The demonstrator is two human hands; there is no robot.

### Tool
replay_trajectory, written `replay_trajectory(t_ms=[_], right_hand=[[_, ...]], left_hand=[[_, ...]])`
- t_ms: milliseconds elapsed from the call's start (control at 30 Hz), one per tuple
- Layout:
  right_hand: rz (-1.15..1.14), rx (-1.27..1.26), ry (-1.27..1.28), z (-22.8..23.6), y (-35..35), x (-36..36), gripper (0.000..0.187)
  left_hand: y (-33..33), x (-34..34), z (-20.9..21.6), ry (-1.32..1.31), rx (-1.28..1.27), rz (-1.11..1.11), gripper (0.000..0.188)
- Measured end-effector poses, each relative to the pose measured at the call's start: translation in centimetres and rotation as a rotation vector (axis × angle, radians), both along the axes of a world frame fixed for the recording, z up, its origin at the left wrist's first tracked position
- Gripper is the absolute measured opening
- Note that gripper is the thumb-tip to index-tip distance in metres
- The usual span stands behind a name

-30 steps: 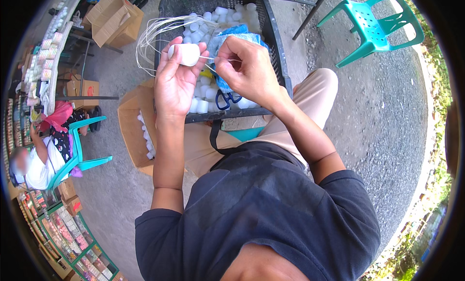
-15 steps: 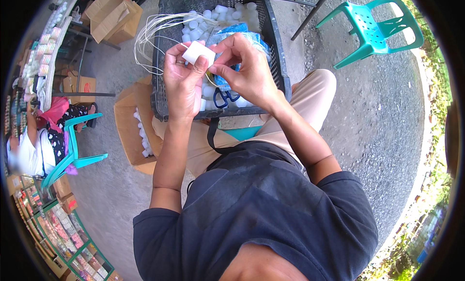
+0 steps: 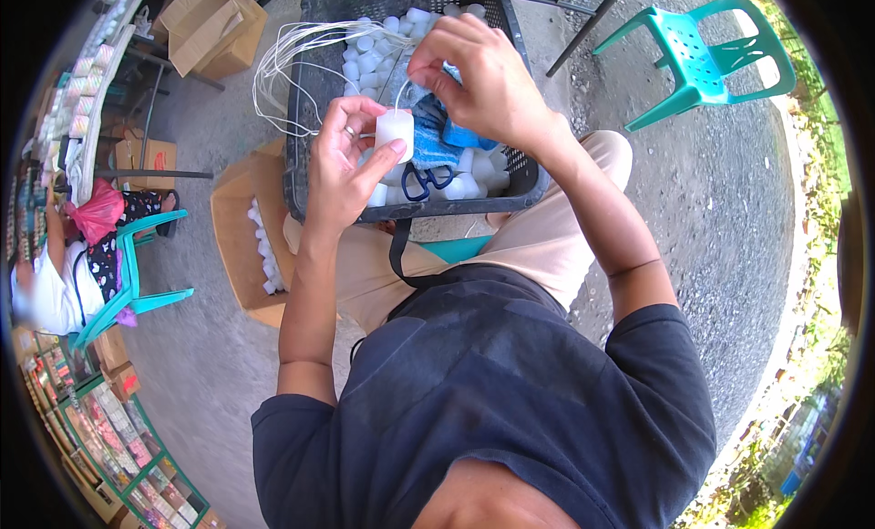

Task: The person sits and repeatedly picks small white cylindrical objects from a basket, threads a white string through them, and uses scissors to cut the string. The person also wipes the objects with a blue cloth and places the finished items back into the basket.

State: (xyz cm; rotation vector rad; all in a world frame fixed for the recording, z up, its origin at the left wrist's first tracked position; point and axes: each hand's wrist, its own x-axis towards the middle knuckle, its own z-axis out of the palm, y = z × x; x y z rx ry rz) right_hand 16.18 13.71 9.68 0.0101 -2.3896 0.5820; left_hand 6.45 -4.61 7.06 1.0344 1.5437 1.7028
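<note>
Upright between the fingers of my left hand (image 3: 335, 169) is a short white candle (image 3: 395, 139), gripped by its sides. A thin white wick (image 3: 399, 93) rises from its top. My right hand (image 3: 492, 87) is above and to the right, thumb and forefinger pinched on the wick's upper part. Both hands are over a black plastic crate (image 3: 456, 209). Many white candle pieces (image 3: 369, 60) lie in it, partly covered by a blue patterned cloth (image 3: 433, 142). Dark blue scissor handles (image 3: 417, 184) show near its front wall. A loose bundle of white wick cord (image 3: 284, 51) hangs over the crate's left rim.
Left of the crate stands an open cardboard box (image 3: 232, 242) with white pieces inside. A green plastic chair (image 3: 702, 64) is at the far right. Another person (image 3: 59, 287) sits at the left beside shelves of goods (image 3: 123, 429). More cardboard boxes (image 3: 214, 37) sit at the back left.
My right hand has lifted up and right from the candle, drawing the wick up. My left hand has tipped the candle upright and lowered it slightly.
</note>
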Motion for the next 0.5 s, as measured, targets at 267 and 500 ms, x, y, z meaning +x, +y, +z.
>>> replay_trajectory(t_ms=[267, 500], right_hand=[[0.042, -0.065, 0.04, -1.5, -2.5, 1.2, 0.014], [0.092, -0.205, 0.083, -2.1, -2.5, 1.5, 0.016]], left_hand=[[1.5, 0.8, -1.2, -0.34, 0.012, 0.16, 0.013], [2.2, 1.3, -1.5, -0.293, 0.055, 0.11, 0.015]])
